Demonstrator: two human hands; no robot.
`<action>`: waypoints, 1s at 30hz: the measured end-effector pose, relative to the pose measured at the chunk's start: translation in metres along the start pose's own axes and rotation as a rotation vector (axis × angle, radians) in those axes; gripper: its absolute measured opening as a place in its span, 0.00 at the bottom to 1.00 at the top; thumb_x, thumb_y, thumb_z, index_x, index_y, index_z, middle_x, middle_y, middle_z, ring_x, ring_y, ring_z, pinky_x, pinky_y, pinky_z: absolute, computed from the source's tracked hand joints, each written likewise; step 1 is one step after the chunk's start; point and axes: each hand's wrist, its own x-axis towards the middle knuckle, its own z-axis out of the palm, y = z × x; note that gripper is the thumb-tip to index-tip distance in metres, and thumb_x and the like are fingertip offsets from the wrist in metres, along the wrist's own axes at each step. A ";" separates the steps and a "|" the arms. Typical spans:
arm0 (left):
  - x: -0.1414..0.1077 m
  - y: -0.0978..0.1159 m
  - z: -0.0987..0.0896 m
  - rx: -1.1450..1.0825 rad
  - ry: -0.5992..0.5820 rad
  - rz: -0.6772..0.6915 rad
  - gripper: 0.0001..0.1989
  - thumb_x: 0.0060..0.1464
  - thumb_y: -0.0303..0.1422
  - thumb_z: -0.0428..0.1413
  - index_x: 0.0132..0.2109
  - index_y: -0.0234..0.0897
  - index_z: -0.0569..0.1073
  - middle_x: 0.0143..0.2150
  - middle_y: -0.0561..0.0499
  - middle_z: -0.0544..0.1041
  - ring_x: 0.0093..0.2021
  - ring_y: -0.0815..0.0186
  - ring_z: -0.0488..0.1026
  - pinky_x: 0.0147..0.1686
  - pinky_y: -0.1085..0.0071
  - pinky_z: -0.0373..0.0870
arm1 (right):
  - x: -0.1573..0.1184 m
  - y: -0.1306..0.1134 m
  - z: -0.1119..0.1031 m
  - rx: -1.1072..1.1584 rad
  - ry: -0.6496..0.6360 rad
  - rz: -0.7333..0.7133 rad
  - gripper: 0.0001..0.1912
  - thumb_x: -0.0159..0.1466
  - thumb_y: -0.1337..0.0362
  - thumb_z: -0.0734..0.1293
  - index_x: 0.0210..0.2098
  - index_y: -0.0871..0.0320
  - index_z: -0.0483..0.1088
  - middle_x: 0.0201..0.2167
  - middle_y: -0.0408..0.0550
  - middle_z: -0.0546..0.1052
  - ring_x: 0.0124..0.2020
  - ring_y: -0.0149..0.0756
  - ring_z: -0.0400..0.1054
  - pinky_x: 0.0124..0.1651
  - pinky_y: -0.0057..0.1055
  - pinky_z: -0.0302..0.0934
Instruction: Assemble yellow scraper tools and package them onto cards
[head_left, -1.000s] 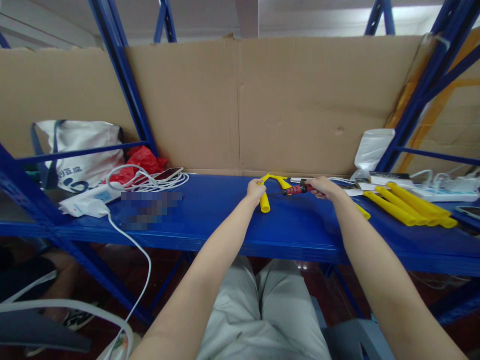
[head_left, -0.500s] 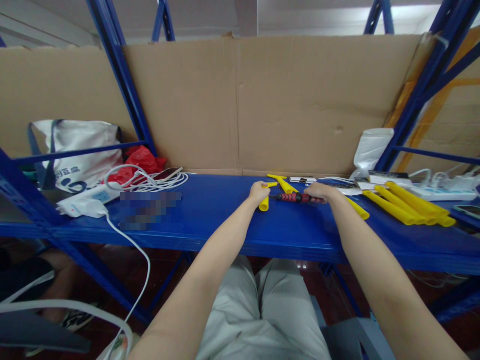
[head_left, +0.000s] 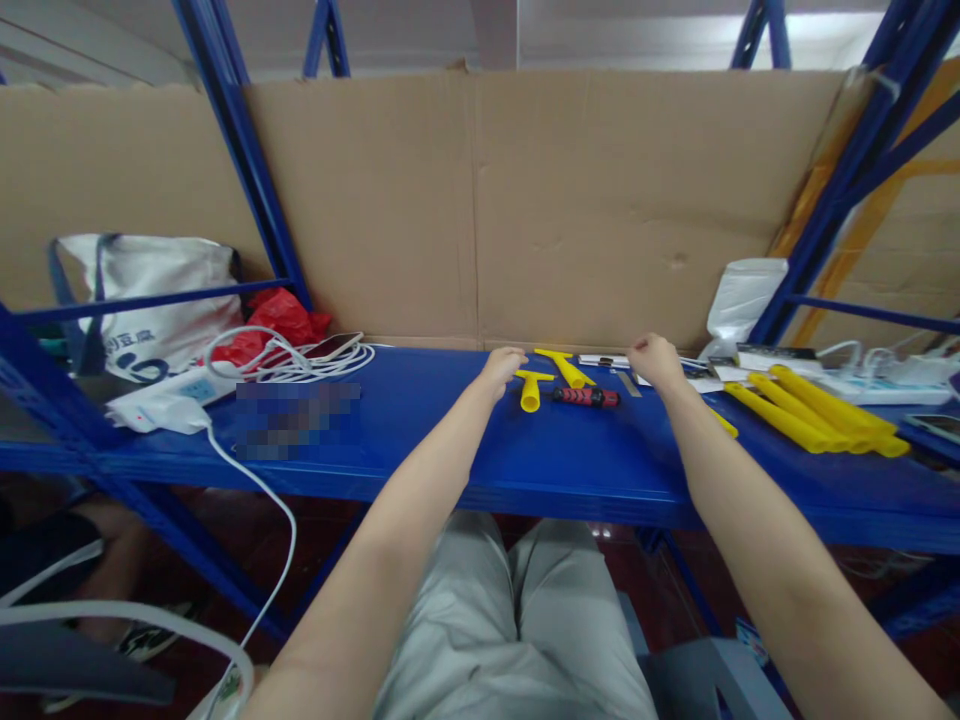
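Observation:
My left hand [head_left: 501,372] is beside a yellow T-shaped plastic piece [head_left: 530,393], its fingers stretched towards the crossbar; whether they touch it is unclear. A screwdriver [head_left: 589,397] with a red and black handle lies on the blue shelf, its tip end towards that piece. Over the back of the shelf, my right hand [head_left: 657,362] has its fingers curled together, and anything inside them is hidden. Just left of it lies a small flat greyish strip [head_left: 629,384]. Another yellow T-shaped piece [head_left: 568,369] rests behind the screwdriver.
Several yellow tubular pieces [head_left: 817,415] lie at the right, before a white power strip [head_left: 885,388]. At the left are a white cloth bag [head_left: 165,300], a red plastic bag [head_left: 289,315] and coiled white cables [head_left: 337,365]. Cardboard [head_left: 600,210] walls the back of the blue shelf [head_left: 420,420].
My right hand has let go of the screwdriver, now lying on the shelf, and moved up and right. My left hand has drawn slightly left off the yellow T-shaped piece.

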 end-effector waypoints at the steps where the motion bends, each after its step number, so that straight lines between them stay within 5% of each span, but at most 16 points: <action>1: 0.003 0.003 -0.004 -0.018 0.007 -0.007 0.09 0.46 0.22 0.55 0.36 0.35 0.75 0.41 0.45 0.78 0.44 0.61 0.73 0.42 0.66 0.66 | 0.005 0.000 0.001 0.013 0.020 -0.024 0.17 0.59 0.68 0.58 0.44 0.64 0.72 0.42 0.61 0.76 0.46 0.45 0.70 0.44 0.32 0.62; 6: 0.022 0.010 -0.014 0.076 0.090 0.054 0.09 0.45 0.19 0.53 0.34 0.33 0.73 0.39 0.43 0.78 0.43 0.61 0.74 0.42 0.66 0.66 | 0.035 0.004 0.015 -0.145 -0.103 -0.132 0.19 0.60 0.67 0.59 0.49 0.68 0.67 0.47 0.64 0.73 0.50 0.46 0.67 0.48 0.34 0.60; 17: 0.059 -0.013 -0.029 0.186 0.203 0.161 0.14 0.46 0.17 0.50 0.39 0.30 0.73 0.45 0.39 0.77 0.46 0.62 0.74 0.42 0.71 0.67 | 0.044 0.001 0.053 -0.252 -0.280 0.180 0.28 0.62 0.56 0.59 0.57 0.67 0.62 0.54 0.68 0.68 0.58 0.55 0.60 0.57 0.53 0.50; 26: 0.062 -0.017 -0.030 0.304 0.168 0.159 0.15 0.46 0.18 0.50 0.41 0.31 0.73 0.44 0.41 0.77 0.45 0.63 0.74 0.41 0.72 0.67 | 0.040 -0.003 0.057 -0.339 -0.132 0.103 0.21 0.63 0.61 0.57 0.50 0.68 0.68 0.49 0.67 0.72 0.54 0.52 0.63 0.57 0.54 0.44; 30: 0.058 -0.015 -0.025 0.312 0.156 0.165 0.16 0.47 0.18 0.50 0.43 0.31 0.73 0.45 0.42 0.77 0.46 0.63 0.74 0.42 0.72 0.67 | 0.037 -0.007 0.054 -0.375 -0.098 0.085 0.25 0.63 0.55 0.57 0.51 0.69 0.67 0.48 0.68 0.72 0.54 0.53 0.63 0.56 0.52 0.44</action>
